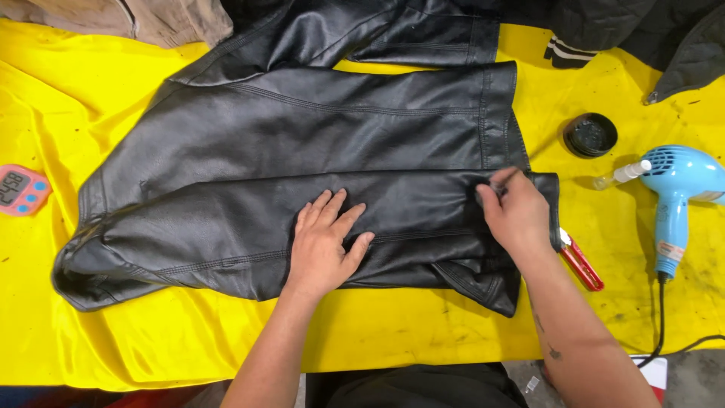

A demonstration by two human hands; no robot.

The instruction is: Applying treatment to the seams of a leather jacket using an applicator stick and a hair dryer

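A black leather jacket (302, 136) lies flat on a yellow-covered table (98, 332). My left hand (325, 242) rests palm down with fingers spread on the jacket's sleeve, near the middle. My right hand (515, 214) is at the sleeve's cuff end, fingers pinched on a thin stick-like tool (507, 179) whose tip touches the leather. What kind of tool it is stays unclear.
A red-handled tool (581, 264) lies just right of my right hand. Farther right are a blue hair dryer (676, 196), a small clear bottle (621, 175) and a round black tin (590, 134). A pink timer (21, 189) sits at the left edge. Dark garments (649, 34) lie at the back.
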